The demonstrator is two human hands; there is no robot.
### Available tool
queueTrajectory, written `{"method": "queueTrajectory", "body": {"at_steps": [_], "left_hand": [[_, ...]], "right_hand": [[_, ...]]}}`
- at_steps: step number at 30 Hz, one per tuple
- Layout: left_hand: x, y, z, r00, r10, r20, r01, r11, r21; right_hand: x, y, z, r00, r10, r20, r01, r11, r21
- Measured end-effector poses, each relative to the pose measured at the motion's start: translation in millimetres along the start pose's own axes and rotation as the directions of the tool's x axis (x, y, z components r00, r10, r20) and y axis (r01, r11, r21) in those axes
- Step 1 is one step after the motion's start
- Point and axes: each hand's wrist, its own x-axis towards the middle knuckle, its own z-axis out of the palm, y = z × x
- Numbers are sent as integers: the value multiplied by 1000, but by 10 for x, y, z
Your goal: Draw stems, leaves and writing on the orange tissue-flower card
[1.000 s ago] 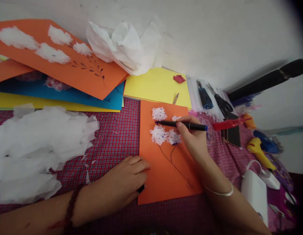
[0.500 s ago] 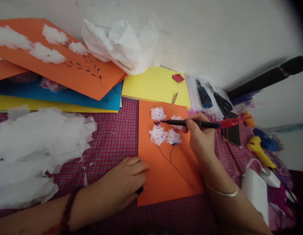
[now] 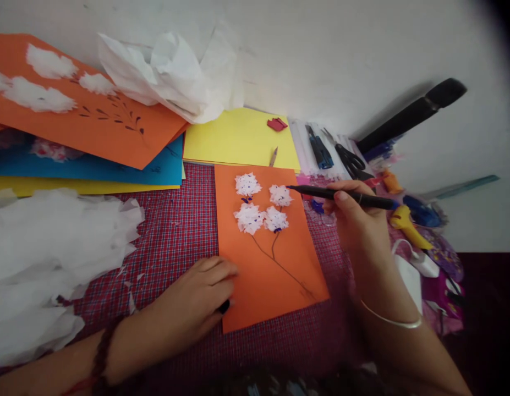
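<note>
An orange card point(image 3: 271, 269) lies on the red checked cloth point(image 3: 176, 231), with several white tissue flowers point(image 3: 261, 206) and thin drawn stems on it. My right hand point(image 3: 357, 225) is closed round a black marker point(image 3: 341, 195), held level with its tip just off the card's right edge near the upper right flower. My left hand point(image 3: 197, 302) rests curled on the card's lower left edge and pins a small black cap point(image 3: 224, 306) under its fingers.
White tissue point(image 3: 52, 253) is heaped at the left and crumpled tissue point(image 3: 168, 71) at the back. Orange point(image 3: 73, 121), blue and yellow sheets point(image 3: 238, 137) lie behind. Scissors point(image 3: 349, 159), a yellow glue gun point(image 3: 407, 225), pens and a white box crowd the right.
My right hand has drawn the marker rightward, from over the flowers to beyond the card's right edge. The view has shifted a little. My left hand has stayed on the card.
</note>
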Motion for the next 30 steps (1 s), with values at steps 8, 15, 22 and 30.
{"method": "queueTrajectory", "body": {"at_steps": [8, 15, 22, 30], "left_hand": [[23, 20, -21, 999, 20, -28, -19, 999, 38], [13, -1, -6, 999, 30, -37, -27, 997, 70], [10, -5, -2, 999, 30, -36, -27, 996, 91], [5, 8, -28, 999, 31, -30, -27, 993, 113]], "right_hand": [[-380, 287, -49, 981, 61, -184, -82, 990, -110], [-386, 343, 83, 988, -63, -141, 29, 973, -229], [-373, 373, 59, 987, -110, -113, 78, 963, -258], [-399, 339, 80, 997, -63, -48, 49, 965, -259]]}}
